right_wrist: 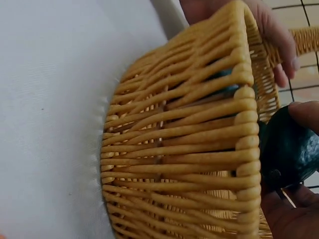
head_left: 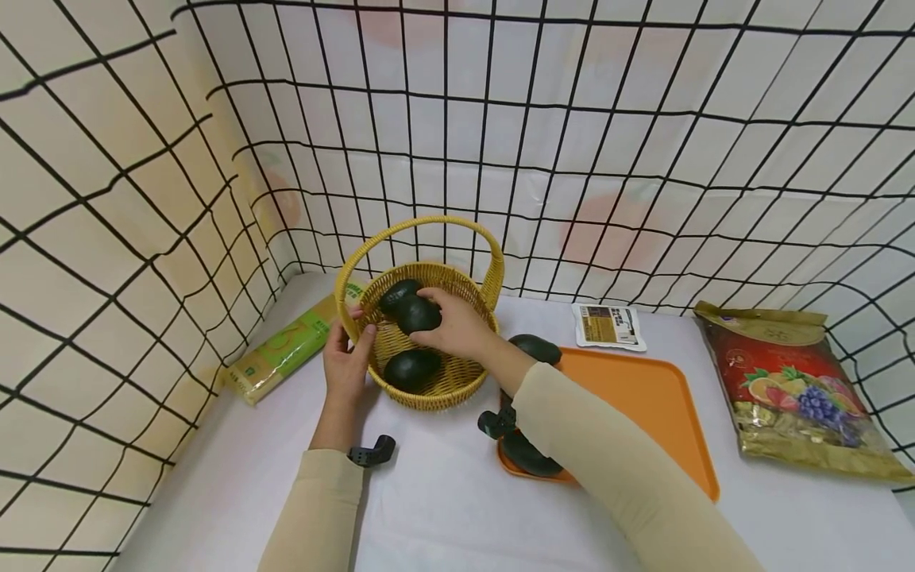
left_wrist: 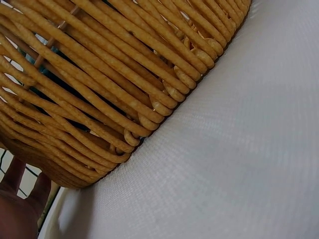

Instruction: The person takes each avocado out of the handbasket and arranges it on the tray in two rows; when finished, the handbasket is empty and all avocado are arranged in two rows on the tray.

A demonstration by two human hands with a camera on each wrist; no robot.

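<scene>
A yellow wicker basket [head_left: 429,397] with a tall arched handle stands on the white cloth. My left hand [head_left: 348,361] grips its left rim near the foot of the handle, thumb over the edge. My right hand [head_left: 457,324] reaches over the right rim and holds a dark green avocado [head_left: 417,314], thumb and fingers on opposite sides of it in the right wrist view. Inside the basket, one avocado [head_left: 399,295] sits behind the held one and another avocado [head_left: 412,370] lies near the front. The left wrist view shows mostly the woven side of the basket.
Right of the basket lies an orange tray [head_left: 643,389], with avocados [head_left: 529,454] along its left side, partly hidden by my right arm. A green-yellow packet [head_left: 286,349] lies left, a small white sachet [head_left: 609,326] behind the tray, a red-gold bag [head_left: 793,389] far right. Black wire mesh [head_left: 457,99] surrounds the table.
</scene>
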